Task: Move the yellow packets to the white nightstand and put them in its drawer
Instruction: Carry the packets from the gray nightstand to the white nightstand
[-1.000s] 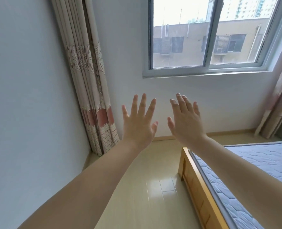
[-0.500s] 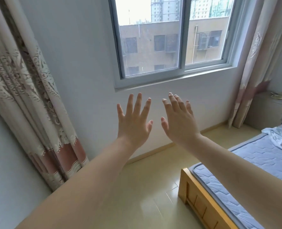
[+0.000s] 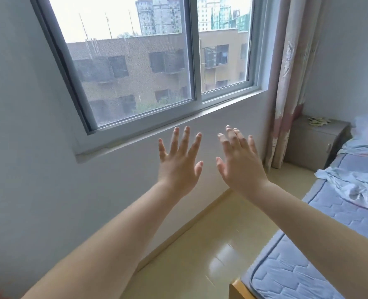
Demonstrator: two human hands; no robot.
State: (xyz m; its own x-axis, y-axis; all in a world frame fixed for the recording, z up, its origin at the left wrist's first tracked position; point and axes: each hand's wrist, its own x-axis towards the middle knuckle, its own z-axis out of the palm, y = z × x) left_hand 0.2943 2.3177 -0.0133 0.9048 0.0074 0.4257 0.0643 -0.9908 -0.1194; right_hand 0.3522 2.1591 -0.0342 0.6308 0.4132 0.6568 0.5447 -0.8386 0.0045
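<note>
Your white nightstand (image 3: 316, 143) stands in the far right corner, between the curtain (image 3: 286, 93) and the bed (image 3: 321, 244), and the yellow packets (image 3: 317, 121) lie in a loose heap on its top surface, near the back edge. Your left hand (image 3: 178, 167) and right hand (image 3: 239, 167) are both raised before the wall under the window (image 3: 148, 61), fingers spread and holding nothing. A strip of bare floor (image 3: 211, 244) runs between wall and bed toward the nightstand.
</note>
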